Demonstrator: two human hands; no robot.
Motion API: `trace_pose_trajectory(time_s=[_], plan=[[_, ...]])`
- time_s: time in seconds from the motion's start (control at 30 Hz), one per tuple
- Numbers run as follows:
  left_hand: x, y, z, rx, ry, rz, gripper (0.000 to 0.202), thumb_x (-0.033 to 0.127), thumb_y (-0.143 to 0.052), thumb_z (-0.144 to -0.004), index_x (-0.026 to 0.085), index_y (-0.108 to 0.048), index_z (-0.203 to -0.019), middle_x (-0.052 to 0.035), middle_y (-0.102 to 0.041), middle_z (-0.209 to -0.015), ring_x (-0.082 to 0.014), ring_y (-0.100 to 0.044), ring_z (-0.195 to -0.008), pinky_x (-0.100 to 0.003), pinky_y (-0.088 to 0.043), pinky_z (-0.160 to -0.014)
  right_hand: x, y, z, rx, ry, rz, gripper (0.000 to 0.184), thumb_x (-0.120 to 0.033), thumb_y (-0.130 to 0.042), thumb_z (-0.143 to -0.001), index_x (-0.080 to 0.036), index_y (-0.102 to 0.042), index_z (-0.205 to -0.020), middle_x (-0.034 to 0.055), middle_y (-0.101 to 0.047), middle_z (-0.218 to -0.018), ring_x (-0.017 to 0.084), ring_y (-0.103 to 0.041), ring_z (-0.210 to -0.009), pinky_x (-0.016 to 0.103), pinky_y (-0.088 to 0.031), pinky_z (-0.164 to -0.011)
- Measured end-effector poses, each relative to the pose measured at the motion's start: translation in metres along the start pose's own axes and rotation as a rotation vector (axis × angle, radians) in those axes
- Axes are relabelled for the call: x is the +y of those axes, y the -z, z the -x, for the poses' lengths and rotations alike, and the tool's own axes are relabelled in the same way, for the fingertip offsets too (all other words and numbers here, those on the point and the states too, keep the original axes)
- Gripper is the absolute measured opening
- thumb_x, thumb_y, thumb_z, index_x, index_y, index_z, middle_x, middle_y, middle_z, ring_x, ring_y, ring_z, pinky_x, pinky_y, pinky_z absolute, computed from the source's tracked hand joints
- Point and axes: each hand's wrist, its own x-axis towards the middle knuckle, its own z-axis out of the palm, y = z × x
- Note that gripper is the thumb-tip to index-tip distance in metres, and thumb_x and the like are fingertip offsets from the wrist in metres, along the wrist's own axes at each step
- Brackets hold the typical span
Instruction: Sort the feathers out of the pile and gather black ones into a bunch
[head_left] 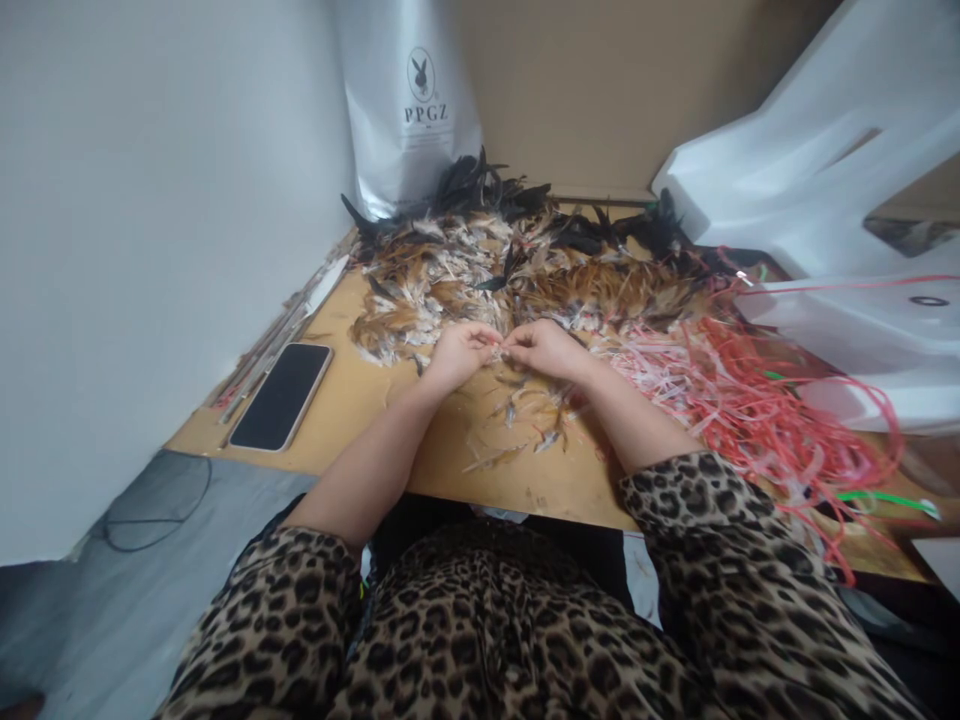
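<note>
My left hand and my right hand meet fingertip to fingertip at the near edge of a feather heap. Each is closed in a pinch; what lies between the fingers is too small to make out. Brown and white feathers spread behind the left hand, with more brown feathers behind the right. Black feathers top the heap at the back. Several small loose feathers are scattered on the table just below my hands. Beside my right forearm is a tangle of red and pink plastic strips.
A phone lies on the wooden table at left, near thin sticks along the wall. A white printed bag stands at the back. White plastic bags crowd the right. A green strip lies near the right edge.
</note>
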Motion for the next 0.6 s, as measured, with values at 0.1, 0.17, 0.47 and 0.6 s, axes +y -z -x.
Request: trace_pose_trajectory(time_s=[0.1, 0.17, 0.47, 0.6], plan=[[-0.006, 0.001, -0.002, -0.012, -0.069, -0.071, 0.018, 0.012, -0.064, -0.059, 0.012, -0.062, -0.077, 0.0002, -0.059, -0.067, -0.0047, -0.049, -0.052, -0.017, -0.039, -0.05, 0.0, 0.0, -0.001, 0.009, 0.033, 0.029, 0.022, -0.027, -0.052, -0.073, -0.012, -0.069, -0.075, -0.0005, -0.061, -0.056, 0.008, -0.05, -0.051, 0.018, -0.036, -0.052], [-0.01, 0.001, -0.003, -0.021, -0.105, -0.121, 0.018, 0.012, -0.062, -0.06, 0.012, -0.063, -0.077, -0.0004, -0.059, -0.068, -0.0049, -0.048, -0.053, -0.016, -0.038, -0.05, 0.0, 0.0, -0.002, 0.013, 0.061, 0.061, 0.022, -0.026, -0.052, -0.072, -0.011, -0.068, -0.071, -0.0005, -0.06, -0.057, 0.008, -0.048, -0.052, 0.018, -0.036, -0.053], [-0.01, 0.001, -0.003, 0.038, -0.092, -0.161, 0.01, 0.014, -0.062, -0.061, 0.014, -0.061, -0.07, 0.0005, -0.059, -0.063, -0.007, -0.049, -0.053, -0.018, -0.039, -0.052, 0.01, -0.011, -0.007, -0.027, -0.034, -0.238, 0.016, -0.023, -0.057, -0.069, -0.012, -0.063, -0.079, -0.0022, -0.059, -0.057, 0.006, -0.05, -0.048, 0.016, -0.038, -0.047], [-0.013, 0.002, -0.004, 0.041, -0.094, -0.184, 0.007, 0.017, -0.062, -0.062, 0.014, -0.06, -0.068, 0.001, -0.057, -0.059, -0.0077, -0.049, -0.051, -0.019, -0.037, -0.05, 0.01, -0.014, -0.008, -0.066, -0.12, -0.392, 0.011, -0.017, -0.058, -0.07, -0.012, -0.061, -0.08, -0.001, -0.061, -0.058, 0.007, -0.055, -0.049, 0.015, -0.039, -0.045]])
